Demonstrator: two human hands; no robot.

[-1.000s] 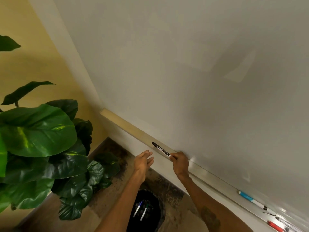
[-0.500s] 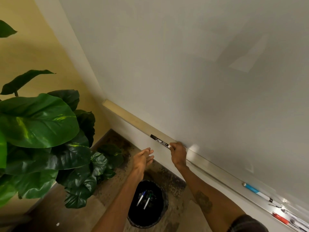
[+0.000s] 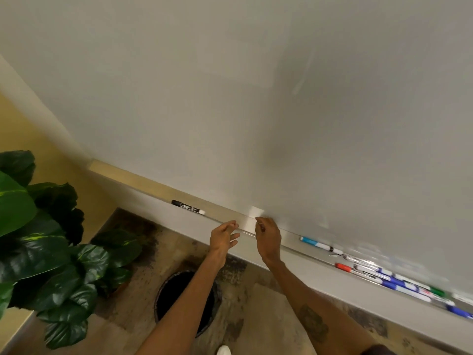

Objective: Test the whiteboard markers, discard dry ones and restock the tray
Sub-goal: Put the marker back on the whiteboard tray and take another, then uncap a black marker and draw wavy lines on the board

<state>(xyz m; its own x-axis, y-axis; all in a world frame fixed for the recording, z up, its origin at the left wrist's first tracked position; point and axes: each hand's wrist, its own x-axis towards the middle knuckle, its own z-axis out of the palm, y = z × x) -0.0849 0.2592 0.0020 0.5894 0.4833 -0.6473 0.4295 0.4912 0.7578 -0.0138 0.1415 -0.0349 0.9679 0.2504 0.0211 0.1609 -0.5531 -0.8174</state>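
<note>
Both of mine hang empty just in front of the tray [image 3: 133,176] under the whiteboard [image 3: 256,98]. My left grip [image 3: 224,235] has its fingers relaxed and a little spread, touching nothing. My right grip [image 3: 267,237] has its fingers loosely curled near the tray's front edge, and I can see nothing pinched in them. The black marker [image 3: 188,207] lies flat along the ledge off to my left, apart from both grips. Out to my right on the same tray comes the light-blue marker [image 3: 317,244], then the red marker [image 3: 344,267], then a blurred bunch of blue markers [image 3: 399,283] with a green one among them. That lot, I reckon, is what's waiting to be tested, and the light-blue one is nearest my right. These should be easy customers, with light, stiff plastic barrels, though they're smooth and round and apt to roll along the ledge. I'd take one at mid-barrel between thumb and two fingers and let the other grip pull the cap straight off, since caps tend to snap on tight. The bin [image 3: 161,288] sits on the floor below my left forearm, too dark inside to read, and the plant [image 3: 38,239] stands well to the left.
</note>
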